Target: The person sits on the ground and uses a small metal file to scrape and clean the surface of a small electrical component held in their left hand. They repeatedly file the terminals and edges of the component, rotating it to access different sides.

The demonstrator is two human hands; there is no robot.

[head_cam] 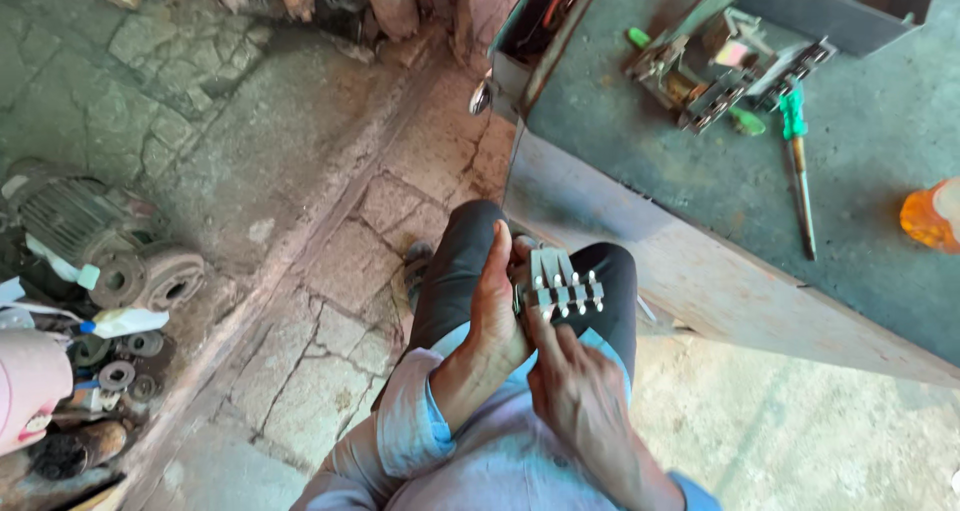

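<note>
Head view: left hand [497,306] and right hand [575,386] both grasping a small metal contact block [560,284], fingers [503,256] wrapped on its left edge, over the lap. Counter [850,201] up-right of fingers: green-handled screwdriver [797,161], orange container [930,216], metal switch parts [725,66].

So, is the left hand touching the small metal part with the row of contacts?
Touching. The head view shows the left hand pressed against the side of the metal part, with the right hand holding it from below.
</note>
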